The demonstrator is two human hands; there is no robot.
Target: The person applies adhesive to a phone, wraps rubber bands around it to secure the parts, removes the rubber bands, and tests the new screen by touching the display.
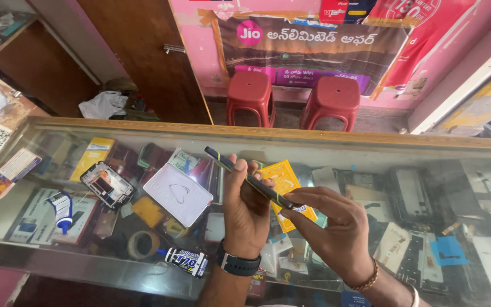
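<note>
The fingertips of both hands pinch the thin edges of a dark smartphone (251, 181), held edge-on and tilted above a glass counter (336, 149). The left hand (245, 213), wearing a dark wristwatch (238, 264), closes its fingers on the upper half of the phone; the right hand (333, 227), with a beaded bracelet (366, 278), closes finger and thumb on the lower end, where a yellow-green line runs along the seam. The grip and the exposed seam suggest that the step in hand is working at or inspecting the phone's edge; the next move would seem to call for a steady hold by the left hand and fine pressure from the right fingertips along that seam. Just behind the phone, under the glass, lies a yellow packet (286, 187). Left of the phone lie a white case (178, 194) and, farther left, an opened phone body (108, 185); below and left of it lie a tape roll (143, 245) and an adhesive tube (186, 262). Well beyond the phone stand two red stools (291, 96).
</note>
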